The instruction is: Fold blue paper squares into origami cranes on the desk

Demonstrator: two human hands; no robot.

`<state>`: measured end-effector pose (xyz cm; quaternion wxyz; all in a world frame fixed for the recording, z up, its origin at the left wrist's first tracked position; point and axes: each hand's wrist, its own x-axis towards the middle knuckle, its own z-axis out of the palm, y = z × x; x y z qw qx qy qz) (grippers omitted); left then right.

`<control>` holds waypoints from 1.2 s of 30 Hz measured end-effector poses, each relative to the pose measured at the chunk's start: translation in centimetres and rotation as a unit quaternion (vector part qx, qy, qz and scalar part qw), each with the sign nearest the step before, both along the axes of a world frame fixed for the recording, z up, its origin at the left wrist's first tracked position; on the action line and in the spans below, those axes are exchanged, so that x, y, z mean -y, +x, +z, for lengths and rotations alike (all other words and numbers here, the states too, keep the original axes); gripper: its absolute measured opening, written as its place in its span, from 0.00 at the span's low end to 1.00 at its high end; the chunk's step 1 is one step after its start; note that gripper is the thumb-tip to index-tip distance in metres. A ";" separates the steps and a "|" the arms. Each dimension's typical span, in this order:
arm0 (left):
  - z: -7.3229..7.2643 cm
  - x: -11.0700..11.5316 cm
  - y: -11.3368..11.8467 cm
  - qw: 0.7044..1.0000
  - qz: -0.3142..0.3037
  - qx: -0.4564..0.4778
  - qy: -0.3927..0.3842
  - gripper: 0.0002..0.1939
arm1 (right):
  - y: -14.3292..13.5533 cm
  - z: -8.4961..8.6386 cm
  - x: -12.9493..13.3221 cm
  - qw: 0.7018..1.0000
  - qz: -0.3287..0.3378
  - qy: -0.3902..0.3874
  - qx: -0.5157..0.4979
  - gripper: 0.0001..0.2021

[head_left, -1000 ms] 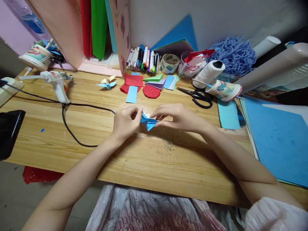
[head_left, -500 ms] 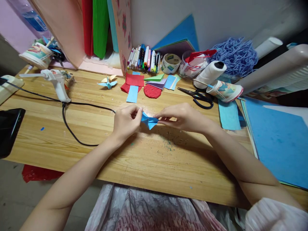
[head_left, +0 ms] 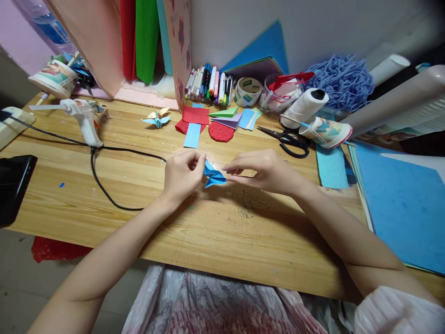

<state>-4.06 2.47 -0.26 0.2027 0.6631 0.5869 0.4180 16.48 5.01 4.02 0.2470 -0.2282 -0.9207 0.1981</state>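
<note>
Between my hands, just above the wooden desk, is a small folded piece of blue origami paper (head_left: 214, 177) with creased, pointed flaps. My left hand (head_left: 184, 174) is closed, pinching the paper's left end between thumb and fingers; that end is hidden by them. To the right of the paper is my right hand (head_left: 260, 169), its thumb and forefinger apart with a gap between them. The thumb tip is at the paper's right point, and whether it presses on it I cannot tell. Behind the hands sits a finished paper crane (head_left: 157, 119) in blue and cream.
A white glue gun (head_left: 83, 123) with a black cable stands left. Black-handled scissors (head_left: 287, 139), a red paper disc (head_left: 221, 131) and folded paper pieces lie behind my hands. Blue sheets (head_left: 406, 208) are stacked right. Markers (head_left: 210, 86), tape (head_left: 248, 91) and blue yarn (head_left: 339, 83) line the back.
The right flap of the blue paper has swung lower and spread, showing a notch. My right forefinger has parted slightly from it. My left hand keeps its pinch in the same place.
</note>
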 end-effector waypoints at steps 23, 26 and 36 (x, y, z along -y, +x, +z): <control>0.0 -0.1 0.0 0.998 0.022 0.049 -0.020 0.13 | -0.7 -1.4 0.8 0.995 -0.033 0.095 -0.014 0.09; 0.1 -0.1 0.0 0.998 0.022 0.053 -0.020 0.13 | -0.6 -1.4 0.8 0.993 -0.035 0.116 -0.005 0.09; 0.2 -0.2 0.0 0.996 0.002 0.082 -0.036 0.14 | -0.4 -1.6 0.7 0.980 -0.028 0.198 -0.007 0.08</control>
